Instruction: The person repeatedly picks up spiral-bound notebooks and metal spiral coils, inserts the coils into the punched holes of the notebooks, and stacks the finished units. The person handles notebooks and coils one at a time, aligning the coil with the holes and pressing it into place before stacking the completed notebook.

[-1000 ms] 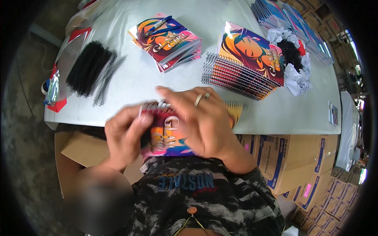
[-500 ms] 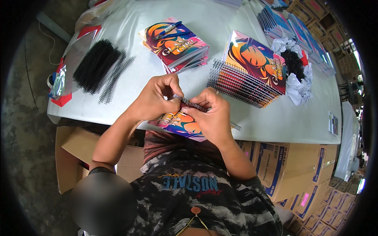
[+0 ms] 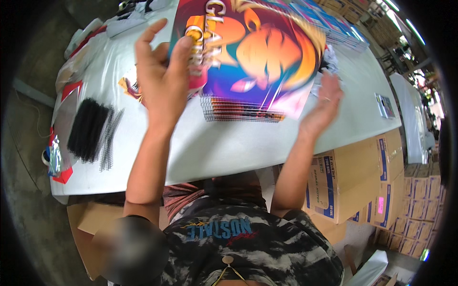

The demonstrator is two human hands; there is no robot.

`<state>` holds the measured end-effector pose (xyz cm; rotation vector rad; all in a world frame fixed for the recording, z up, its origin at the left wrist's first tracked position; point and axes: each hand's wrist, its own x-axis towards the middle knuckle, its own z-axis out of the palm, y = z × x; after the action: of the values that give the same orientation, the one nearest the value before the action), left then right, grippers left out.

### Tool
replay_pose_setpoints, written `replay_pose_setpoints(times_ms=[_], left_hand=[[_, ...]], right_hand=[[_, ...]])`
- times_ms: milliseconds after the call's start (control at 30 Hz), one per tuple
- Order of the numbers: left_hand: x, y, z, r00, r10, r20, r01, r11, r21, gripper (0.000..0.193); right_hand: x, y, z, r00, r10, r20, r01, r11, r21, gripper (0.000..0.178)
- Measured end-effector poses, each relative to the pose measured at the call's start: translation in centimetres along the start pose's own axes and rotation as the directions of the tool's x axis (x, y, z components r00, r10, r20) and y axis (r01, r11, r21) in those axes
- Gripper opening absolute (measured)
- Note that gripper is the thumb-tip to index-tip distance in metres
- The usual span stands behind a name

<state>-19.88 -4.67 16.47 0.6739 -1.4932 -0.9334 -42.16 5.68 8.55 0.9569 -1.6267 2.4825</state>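
Observation:
A spiral notebook (image 3: 269,52) with a colourful illustrated cover is raised above the table, large in view and slightly blurred. My left hand (image 3: 164,71) is at its left side, thumb over the cover and index finger stretched up; the other fingertips are partly hidden. By the notebook's lower right edge is my right hand (image 3: 324,100), fingers extended and blurred, with no clear grip on it. Below the raised notebook, the coil edges of a stack of notebooks (image 3: 243,114) show. Another cover pile (image 3: 131,90) is mostly hidden behind my left hand.
Black plastic coils (image 3: 88,128) lie in a bundle on the white table (image 3: 229,155), left side. Crumpled white material (image 3: 329,59) and stacked blue-covered books (image 3: 341,28) are at the far right. Cardboard boxes (image 3: 355,176) stand beneath the right edge.
The notebook that was low between my hands at the table's front edge is now raised and farther forward. Both hands have moved apart and away from me. The view has shifted.

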Motion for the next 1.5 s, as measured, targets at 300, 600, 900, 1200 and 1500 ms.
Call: replay_pose_setpoints(times_ms=[300,600,900,1200,1500], left_hand=[[-3.6,-10.8,4.1,0.995,0.090,-0.050,-0.051,0.853,0.519,0.024],[-3.0,-12.2,4.5,0.977,0.028,-0.211,0.047,0.938,0.345,0.033],[-3.2,-11.9,5.0,0.963,0.091,-0.254,0.000,0.941,0.339,0.026],[-4.1,-13.2,4.9,0.945,0.017,-0.327,0.064,0.970,0.235,0.039],[-4.6,-13.7,5.5,0.921,-0.025,-0.388,0.072,0.992,0.106,0.043]], right_hand=[[-2.5,6.7,2.6,0.997,0.014,-0.071,-0.012,1.000,0.029,0.056],[-2.7,6.6,3.1,0.984,-0.007,-0.180,-0.014,0.993,-0.116,0.025],[-1.9,8.5,1.4,0.979,-0.161,-0.123,0.129,0.963,-0.235,0.024],[-2.1,7.0,2.5,0.996,0.021,-0.082,-0.033,0.988,-0.154,0.028],[-2.5,6.2,2.9,0.991,-0.035,-0.127,0.012,0.984,-0.179,0.026]])
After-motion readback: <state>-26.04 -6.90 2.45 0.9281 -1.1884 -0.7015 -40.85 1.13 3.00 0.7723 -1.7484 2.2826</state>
